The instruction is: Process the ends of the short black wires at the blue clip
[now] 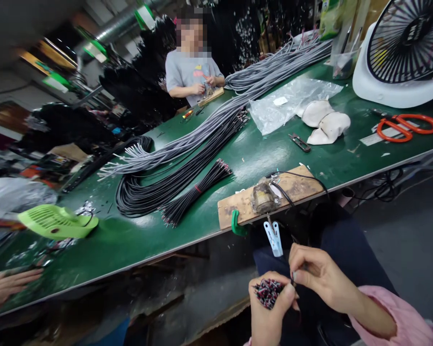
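Gripping one wire bundle (268, 291) in closed left hand (270, 312); right hand (315, 276) fingertips pinched on one wire end.

Pink sleeve (400, 312), seemingly dark trousers (346, 254).

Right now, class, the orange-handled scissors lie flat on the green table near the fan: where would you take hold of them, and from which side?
Probably by the two orange handle loops of the scissors, coming from above. They lie flat on the green table, loops spread side by side and uncovered, clear of the fan, so fingers can drop in without touching the blades.
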{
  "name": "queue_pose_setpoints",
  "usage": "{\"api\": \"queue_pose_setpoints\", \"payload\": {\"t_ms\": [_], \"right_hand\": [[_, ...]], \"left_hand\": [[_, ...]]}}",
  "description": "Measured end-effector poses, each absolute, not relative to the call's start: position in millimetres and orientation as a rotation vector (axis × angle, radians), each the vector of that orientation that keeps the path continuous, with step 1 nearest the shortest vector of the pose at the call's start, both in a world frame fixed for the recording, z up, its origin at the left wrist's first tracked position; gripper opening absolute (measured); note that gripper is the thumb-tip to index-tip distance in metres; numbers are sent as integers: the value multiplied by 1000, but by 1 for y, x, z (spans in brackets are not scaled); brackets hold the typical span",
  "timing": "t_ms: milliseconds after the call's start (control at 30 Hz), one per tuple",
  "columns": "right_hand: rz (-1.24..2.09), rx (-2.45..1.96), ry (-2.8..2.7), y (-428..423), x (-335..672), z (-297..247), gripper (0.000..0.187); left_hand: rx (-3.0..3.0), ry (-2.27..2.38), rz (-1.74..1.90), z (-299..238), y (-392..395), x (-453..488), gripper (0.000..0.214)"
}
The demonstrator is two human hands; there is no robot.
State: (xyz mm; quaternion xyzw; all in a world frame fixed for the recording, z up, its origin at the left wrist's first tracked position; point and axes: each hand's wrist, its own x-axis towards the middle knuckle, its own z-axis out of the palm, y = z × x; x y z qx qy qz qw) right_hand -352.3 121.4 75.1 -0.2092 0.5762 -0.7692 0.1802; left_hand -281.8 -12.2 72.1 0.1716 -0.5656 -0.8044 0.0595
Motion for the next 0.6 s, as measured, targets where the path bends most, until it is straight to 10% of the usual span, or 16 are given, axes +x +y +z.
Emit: {"api": "queue_pose_setpoints", "payload": {"t_ms": [600], "right_hand": [[-2185, -223, 1423, 79, -410, 95, 51]], "left_hand": [[300, -1956, -1921, 94, -33, -315, 5]]}}
